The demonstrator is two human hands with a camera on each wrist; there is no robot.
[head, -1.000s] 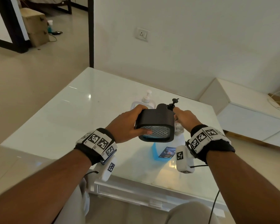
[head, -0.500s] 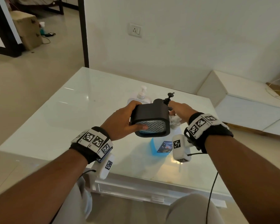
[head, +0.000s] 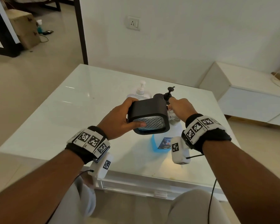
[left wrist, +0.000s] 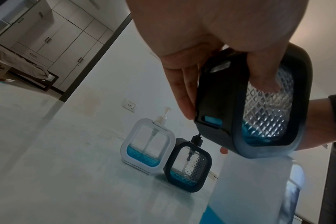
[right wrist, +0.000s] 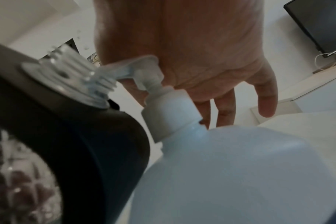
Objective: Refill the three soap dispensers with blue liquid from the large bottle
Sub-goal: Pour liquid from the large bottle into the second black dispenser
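A black-framed soap dispenser (head: 149,118), its pump removed, is gripped in the left hand (head: 118,121), thumb across the diamond-patterned glass, and is held tilted on its side above the bench (head: 58,113). Its open threaded neck (right wrist: 67,72) is held against the spout of the large bottle's white pump (right wrist: 136,71). The right hand (head: 179,107) rests on top of that pump with fingers extended, nothing being clasped. The large bottle (head: 165,139) stands on the bench beneath both hands, blue liquid visible low in it. Only a little blue liquid is seen in the held dispenser.

Farther back, a white-framed dispenser (left wrist: 148,145) and a second black-framed dispenser (left wrist: 188,165) stand touching, pumps fitted, each with blue liquid only at the bottom.

The first filling appears to be under way. Next, repeated presses on the pump are called for, the neck kept under the spout so that nothing is spilled.
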